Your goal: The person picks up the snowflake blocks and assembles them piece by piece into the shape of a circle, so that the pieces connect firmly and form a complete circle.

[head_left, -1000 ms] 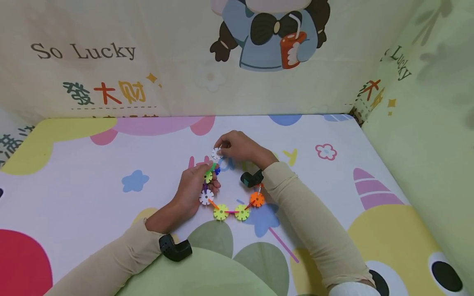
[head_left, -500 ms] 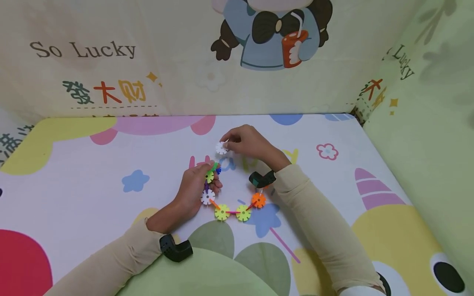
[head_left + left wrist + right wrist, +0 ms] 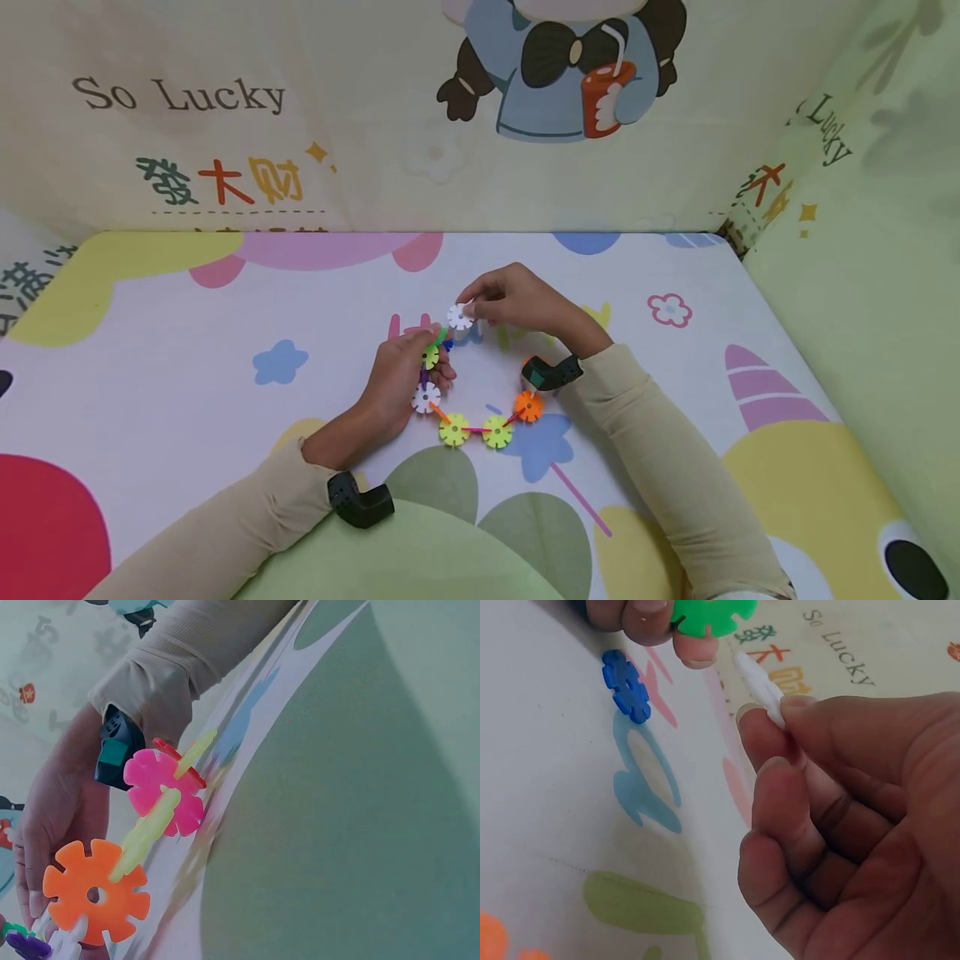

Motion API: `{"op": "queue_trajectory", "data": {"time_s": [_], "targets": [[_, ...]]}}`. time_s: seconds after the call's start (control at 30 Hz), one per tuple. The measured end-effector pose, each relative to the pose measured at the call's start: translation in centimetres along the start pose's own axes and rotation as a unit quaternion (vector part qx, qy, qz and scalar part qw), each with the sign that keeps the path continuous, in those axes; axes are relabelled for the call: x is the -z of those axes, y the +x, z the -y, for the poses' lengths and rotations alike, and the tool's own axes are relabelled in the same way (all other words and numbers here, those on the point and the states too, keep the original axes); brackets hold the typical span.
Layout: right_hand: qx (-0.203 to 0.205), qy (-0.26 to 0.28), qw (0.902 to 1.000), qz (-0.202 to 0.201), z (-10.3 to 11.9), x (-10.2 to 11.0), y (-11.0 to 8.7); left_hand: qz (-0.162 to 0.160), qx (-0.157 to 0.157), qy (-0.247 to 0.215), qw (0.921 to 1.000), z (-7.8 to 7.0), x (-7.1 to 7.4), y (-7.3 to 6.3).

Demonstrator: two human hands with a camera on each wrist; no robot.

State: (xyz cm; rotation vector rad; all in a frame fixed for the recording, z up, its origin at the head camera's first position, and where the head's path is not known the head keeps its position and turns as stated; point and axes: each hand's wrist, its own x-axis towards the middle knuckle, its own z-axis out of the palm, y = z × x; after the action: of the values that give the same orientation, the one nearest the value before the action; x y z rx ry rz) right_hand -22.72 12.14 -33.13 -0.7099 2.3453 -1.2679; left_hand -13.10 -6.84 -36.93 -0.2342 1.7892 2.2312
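Note:
My right hand [image 3: 521, 300] pinches a white notched snowflake disc [image 3: 459, 316] between thumb and forefinger; in the right wrist view the white disc [image 3: 759, 684] appears edge-on. Just left of it, my left hand [image 3: 397, 375] grips the upper end of a chain of interlocked discs, by a green disc [image 3: 716, 615]. A blue disc [image 3: 627, 686] shows just below the left fingers. The chain curves toward me through another white disc [image 3: 426, 397] and two yellow-green discs [image 3: 453, 429] to an orange disc [image 3: 529, 407]. The white disc and green disc look apart.
The printed tabletop [image 3: 337, 300] lies under both hands, with a patterned cloth wall [image 3: 360, 150] behind it and another at the right. In the left wrist view, a pink disc [image 3: 154, 784] belongs to the chain. Black wrist cameras [image 3: 551, 372] sit on both arms.
My right hand has shifted rightward with the white disc, rising and then dipping, so the gap to the left hand is wider. The left hand keeps its grip, nearly still.

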Motion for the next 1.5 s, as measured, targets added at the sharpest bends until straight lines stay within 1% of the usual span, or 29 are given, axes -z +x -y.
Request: {"op": "queue_trajectory", "data": {"time_s": [0.13, 0.3, 0.53, 0.6, 0.73, 0.87, 1.07, 1.17, 1.3, 1.4, 1.5], "targets": [[-0.005, 0.019, 0.9998, 0.002, -0.3, 0.1, -0.2, 0.004, 0.001, 0.004, 1.0, -0.1, -0.1, 0.0], [-0.011, 0.032, 0.9994, 0.009, -0.2, -0.1, -0.4, 0.008, -0.003, 0.013, 0.9999, -0.1, -0.2, 0.1], [-0.003, 0.037, 0.9992, 0.012, -0.1, -0.7, -0.7, 0.012, -0.007, 0.009, 0.9999, 0.1, -0.1, 0.2], [0.0, 0.036, 0.9992, 0.018, -0.2, -0.7, -0.7, 0.014, -0.009, 0.008, 0.9998, 0.1, -0.1, 0.3], [0.005, 0.04, 0.9981, 0.048, -0.5, -0.5, -0.9, 0.018, -0.014, 0.012, 0.9997, 0.2, -0.2, 0.3], [0.011, 0.052, 0.9961, 0.071, -0.7, -0.2, -1.2, 0.018, -0.021, 0.032, 0.9991, 0.3, -0.2, 0.3], [0.019, 0.056, 0.9958, 0.07, -0.9, -0.1, -1.3, 0.036, -0.037, 0.066, 0.9965, 0.4, -0.1, 0.5], [0.021, 0.052, 0.9959, 0.071, -0.9, -0.2, -1.3, 0.045, -0.047, 0.082, 0.9945, 0.5, 0.1, 0.6], [0.034, 0.042, 0.9958, 0.074, -0.8, -0.4, -1.4, 0.052, -0.062, 0.104, 0.9913, 0.6, 0.4, 0.5], [0.043, 0.042, 0.9951, 0.078, -0.7, -0.6, -1.4, 0.054, -0.066, 0.111, 0.9901, 0.8, 0.6, 0.3], [0.041, 0.046, 0.9952, 0.077, -0.6, -0.8, -1.4, 0.054, -0.067, 0.114, 0.9897, 0.8, 0.7, 0.2]]}}
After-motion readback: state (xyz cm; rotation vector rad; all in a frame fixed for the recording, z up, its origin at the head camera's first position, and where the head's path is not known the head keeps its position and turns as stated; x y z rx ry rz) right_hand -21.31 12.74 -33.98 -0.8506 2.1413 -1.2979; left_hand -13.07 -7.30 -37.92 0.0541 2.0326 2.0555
